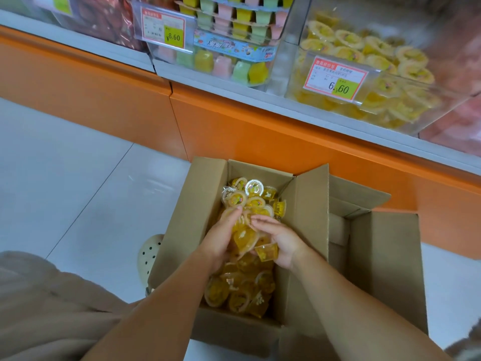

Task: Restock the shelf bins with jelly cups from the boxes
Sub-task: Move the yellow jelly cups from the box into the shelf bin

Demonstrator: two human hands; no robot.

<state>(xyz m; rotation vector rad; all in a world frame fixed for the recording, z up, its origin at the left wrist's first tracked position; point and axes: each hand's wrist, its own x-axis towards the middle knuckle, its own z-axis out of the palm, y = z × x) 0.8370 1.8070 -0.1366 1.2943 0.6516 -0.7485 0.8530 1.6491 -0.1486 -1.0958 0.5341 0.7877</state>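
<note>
Both hands are down in the open box [307, 204] on the floor [78, 178], just in front of the orange shelf base [260, 126]. Grip: left hand [221, 235] and right hand [282, 242] face each other with fingers curved inward, cupping a bunch of yellow jelly cups [246, 237] between the palms. Neither is spread wide, and both have hold of the same bunch. It sits on top of the loose cups filling the rest of the box; more of them show past the fingertips and under the wrists. Box flaps stand up. A second box [385, 256] touches it on the right, also open; inside looks like plain cardboard, can't tell more. On the shelf above is a clear bin [416, 121] of the same yellow cups, with a price tag [335, 79] reading 6.60 on its front. Left of it is a mixed-colour bin [234, 66] of pink/green/yellow cups, its tag reading 8.60. A cream perforated shoe [151, 256] is just left of the box, and a beige trouser leg [39, 308] is lower left.
</note>
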